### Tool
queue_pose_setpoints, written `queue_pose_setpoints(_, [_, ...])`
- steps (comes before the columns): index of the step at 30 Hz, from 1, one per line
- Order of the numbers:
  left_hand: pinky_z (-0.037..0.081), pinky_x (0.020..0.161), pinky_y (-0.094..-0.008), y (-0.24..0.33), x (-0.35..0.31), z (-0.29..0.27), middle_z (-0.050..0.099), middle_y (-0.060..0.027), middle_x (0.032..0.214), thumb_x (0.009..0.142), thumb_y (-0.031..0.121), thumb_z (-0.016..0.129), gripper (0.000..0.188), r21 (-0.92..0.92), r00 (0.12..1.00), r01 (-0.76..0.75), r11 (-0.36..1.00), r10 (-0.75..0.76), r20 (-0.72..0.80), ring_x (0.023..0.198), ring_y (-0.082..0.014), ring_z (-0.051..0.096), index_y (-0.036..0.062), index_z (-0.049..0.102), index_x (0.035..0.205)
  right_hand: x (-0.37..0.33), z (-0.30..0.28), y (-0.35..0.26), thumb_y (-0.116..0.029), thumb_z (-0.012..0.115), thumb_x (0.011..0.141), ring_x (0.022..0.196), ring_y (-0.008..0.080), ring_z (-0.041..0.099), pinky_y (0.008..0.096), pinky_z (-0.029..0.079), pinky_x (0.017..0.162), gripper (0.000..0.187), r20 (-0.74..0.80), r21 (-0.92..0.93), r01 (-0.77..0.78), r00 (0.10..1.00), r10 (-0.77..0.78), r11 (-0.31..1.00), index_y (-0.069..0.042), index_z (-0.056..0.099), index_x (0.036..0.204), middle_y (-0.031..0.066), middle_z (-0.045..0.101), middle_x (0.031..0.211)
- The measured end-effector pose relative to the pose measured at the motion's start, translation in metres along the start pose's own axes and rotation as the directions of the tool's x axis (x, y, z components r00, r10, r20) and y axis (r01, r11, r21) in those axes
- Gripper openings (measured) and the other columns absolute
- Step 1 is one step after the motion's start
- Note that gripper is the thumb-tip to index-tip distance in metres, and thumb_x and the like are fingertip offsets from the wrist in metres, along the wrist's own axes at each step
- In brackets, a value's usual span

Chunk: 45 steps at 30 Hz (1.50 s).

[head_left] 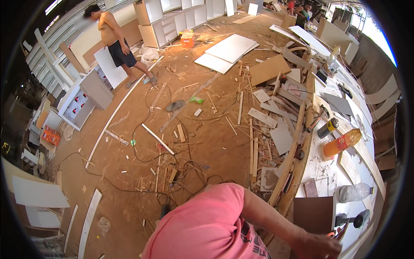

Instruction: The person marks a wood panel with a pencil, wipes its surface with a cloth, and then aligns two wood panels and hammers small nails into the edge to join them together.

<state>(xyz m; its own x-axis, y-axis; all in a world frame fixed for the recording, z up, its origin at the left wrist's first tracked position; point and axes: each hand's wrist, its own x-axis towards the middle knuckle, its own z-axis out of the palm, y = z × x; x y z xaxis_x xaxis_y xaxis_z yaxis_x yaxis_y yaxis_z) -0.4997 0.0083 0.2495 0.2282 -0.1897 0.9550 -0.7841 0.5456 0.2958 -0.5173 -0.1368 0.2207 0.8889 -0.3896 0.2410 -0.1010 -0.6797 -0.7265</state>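
My left arm, in a pink short sleeve, reaches from the lower middle to the workbench (304, 181) at the right. At its end my left hand (318, 246) has its fingers curled in, close to the lower edge; whatever it holds is hidden. Just beyond the knuckles shows a small orange tool handle (331, 234). Next to the hand lies a dark brown panel (314, 212). A black tool with a round end (359, 218) rests to the right of that panel. My right hand does not show.
Along the bench lie a clear plastic bottle (354, 192), an orange drink bottle (343, 142) and a black can (328, 128). Wood scraps (280, 134) heap against it. A cable (133, 151) winds over the dirt floor. A shirtless person (113, 39) stands far left near white cabinets (181, 23).
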Motion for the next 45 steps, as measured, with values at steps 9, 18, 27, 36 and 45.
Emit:
queue_pose_setpoints(9, [0.034, 0.105, -0.0426, -0.088, -0.076, -0.12, 0.042, -0.0156, 0.133, 0.087, 0.052, 0.062, 0.083, 0.113, 0.693, 0.718, 0.687, -0.69, -0.208, 0.125, -0.0245, 0.04, -0.001, 0.028, 0.141, 0.02, 0.012, -0.02, 0.004, 0.051, 0.081, 0.101, 0.036, 0.06, 0.0434, 0.047, 0.088, 0.066, -0.056, -0.252, 0.055, 0.996, -0.071, 0.966, -0.019, 0.041, 0.142, 0.0141, 0.056, 0.123])
queue_pose_setpoints(18, [0.035, 0.102, -0.0337, -0.122, -0.064, -0.059, 0.046, -0.0108, 0.128, 0.098, 0.033, 0.052, 0.046, 0.131, 0.706, 0.705, 0.697, -0.707, -0.034, 0.118, -0.0198, 0.045, 0.0033, 0.044, 0.132, -0.005, -0.031, 0.008, -0.01, 0.061, 0.083, 0.078, 0.0281, 0.062, 0.0399, 0.051, 0.074, 0.068, -0.354, -0.177, 0.21, 0.898, -0.261, 0.962, -0.017, 0.035, 0.145, 0.0114, 0.059, 0.099])
queue_pose_setpoints(27, [0.035, 0.104, -0.0384, -0.126, -0.065, -0.047, 0.038, -0.013, 0.136, 0.099, 0.036, 0.049, 0.048, 0.134, 0.703, 0.711, 0.691, -0.69, -0.171, 0.123, -0.0235, 0.04, 0.0044, 0.04, 0.133, -0.146, -0.203, 0.074, -0.032, 0.046, 0.098, 0.065, 0.016, 0.064, 0.029, 0.055, 0.062, 0.048, -0.715, 0.072, -0.436, 0.604, 0.351, 0.897, -0.014, 0.041, 0.142, 0.0138, 0.062, 0.106])
queue_pose_setpoints(36, [0.039, 0.096, -0.0369, -0.146, -0.075, -0.058, 0.05, -0.0134, 0.116, 0.099, 0.041, 0.047, 0.043, 0.059, 0.627, 0.776, 0.628, -0.758, -0.179, 0.107, -0.0219, 0.048, 0.0024, 0.047, 0.119, -0.154, -0.269, 0.182, -0.034, 0.046, 0.096, 0.064, 0.0194, 0.068, 0.0317, 0.056, 0.056, 0.05, -0.604, 0.129, -0.698, 0.509, 0.614, 0.705, -0.014, 0.04, 0.141, 0.0157, 0.063, 0.102])
queue_pose_setpoints(45, [0.034, 0.099, -0.0381, -0.149, -0.076, -0.06, 0.05, -0.0131, 0.115, 0.1, 0.041, 0.044, 0.044, 0.167, 0.667, 0.745, 0.646, -0.725, -0.173, 0.106, -0.0221, 0.048, 0.0008, 0.046, 0.116, -0.154, -0.273, 0.188, -0.031, 0.044, 0.098, 0.058, 0.0169, 0.066, 0.0296, 0.056, 0.055, 0.048, -0.576, 0.115, -0.695, 0.536, 0.617, 0.71, -0.022, 0.036, 0.144, 0.0117, 0.062, 0.09])
